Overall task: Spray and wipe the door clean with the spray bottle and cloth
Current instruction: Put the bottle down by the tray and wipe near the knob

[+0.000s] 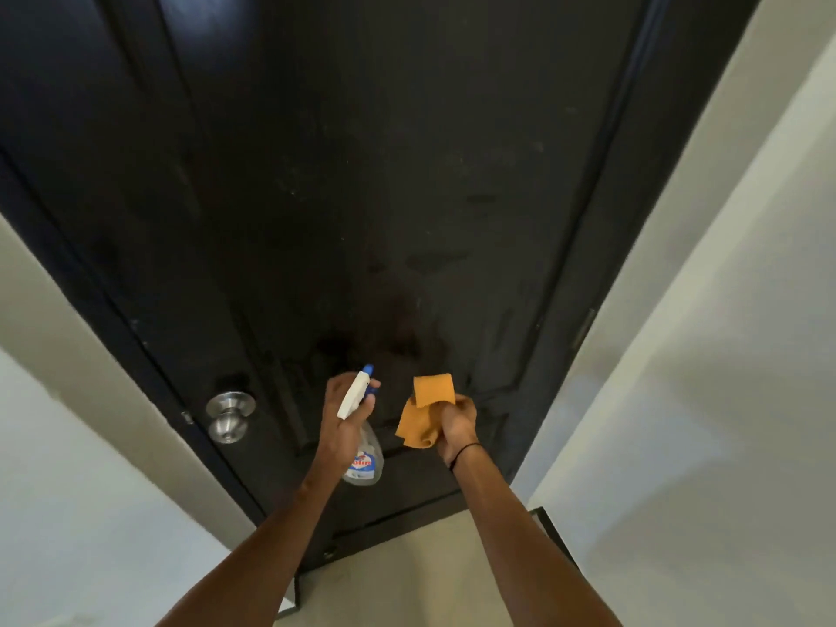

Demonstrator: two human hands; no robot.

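- Two hands work in front of us, raised side by side before the door (pixel 407 174), which fills the far view.
- Our left hand (pixel 346 416) grips the bottle (pixel 362 445) by the neck, a finger curled at the trigger, nozzle aimed at the door, so we judge it ready to spray.
- Our right hand (pixel 457 423) pinches the cloth (pixel 425 409) bunched in curled fingers, just right of the bottle, kept close for wiping.
- Farther on, the panel shows dull smears and wet-looking patches, so wiping seems unfinished.
- Far left sits the knob (pixel 230 416), clear of both hands.
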